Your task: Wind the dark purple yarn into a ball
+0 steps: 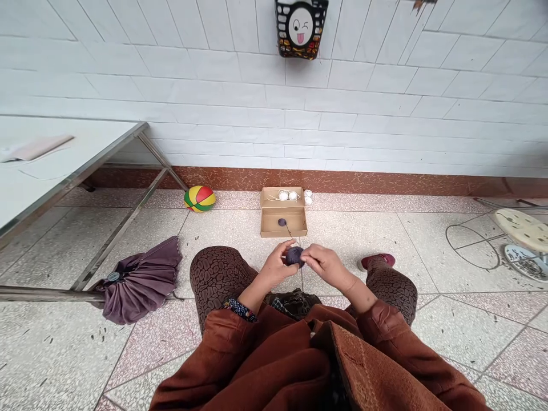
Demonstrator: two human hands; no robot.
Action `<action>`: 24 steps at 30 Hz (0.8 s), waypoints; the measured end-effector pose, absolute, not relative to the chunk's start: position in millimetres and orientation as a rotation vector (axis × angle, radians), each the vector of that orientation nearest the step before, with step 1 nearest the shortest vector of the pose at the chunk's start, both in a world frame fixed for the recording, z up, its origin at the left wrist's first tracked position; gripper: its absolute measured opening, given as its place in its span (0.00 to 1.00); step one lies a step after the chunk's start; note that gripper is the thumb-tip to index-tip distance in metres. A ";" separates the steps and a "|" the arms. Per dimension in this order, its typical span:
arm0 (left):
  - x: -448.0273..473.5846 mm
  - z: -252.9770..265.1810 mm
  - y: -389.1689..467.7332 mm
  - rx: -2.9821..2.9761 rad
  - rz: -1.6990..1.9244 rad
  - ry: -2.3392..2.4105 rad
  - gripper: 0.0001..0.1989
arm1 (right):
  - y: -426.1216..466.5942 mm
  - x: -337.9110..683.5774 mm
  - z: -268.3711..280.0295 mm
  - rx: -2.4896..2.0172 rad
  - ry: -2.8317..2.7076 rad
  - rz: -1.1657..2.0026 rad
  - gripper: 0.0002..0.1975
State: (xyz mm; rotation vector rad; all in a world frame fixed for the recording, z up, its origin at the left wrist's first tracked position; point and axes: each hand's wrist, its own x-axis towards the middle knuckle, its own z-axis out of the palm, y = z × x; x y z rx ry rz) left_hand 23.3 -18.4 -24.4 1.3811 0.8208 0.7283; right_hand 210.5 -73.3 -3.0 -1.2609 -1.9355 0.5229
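Note:
Between my knees, my left hand (pixel 277 267) is wrapped round a dark purple ball of yarn (pixel 293 257), thumb and fingers on its sides. My right hand (pixel 324 265) is closed in a pinch at the ball's right edge; a strand in its fingertips is too fine to make out. From the ball a dark strand runs up to a smaller purple yarn ball (pixel 282 222), which lies in the open cardboard box (pixel 269 230) on the floor. White yarn balls (pixel 287 195) rest on the box's raised lid, and more white balls (pixel 308 197) sit just right of it.
A striped ball (pixel 200 198) lies by the wall, left of the box. A folded purple umbrella (pixel 141 279) leans near the metal-framed table (pixel 107 142). At right stands a stool (pixel 520 228) beside a tray (pixel 526 262). A black basket (pixel 301 28) hangs on the wall.

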 end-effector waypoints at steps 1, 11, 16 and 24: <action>22.8 -22.2 -20.8 1.325 0.683 0.730 0.36 | -69.0 213.8 -3.1 -1.290 -1.901 0.490 0.12; 25.6 -9.0 -21.5 0.861 0.841 0.557 0.27 | -76.7 203.6 -43.2 -1.404 -1.859 0.540 0.13; 27.8 -17.5 -15.7 1.060 0.918 0.800 0.27 | -89.9 198.9 -20.2 -1.224 -2.063 0.567 0.13; 23.1 -14.2 -17.9 1.432 0.720 0.709 0.32 | -58.5 226.3 21.2 -1.273 -1.936 0.386 0.12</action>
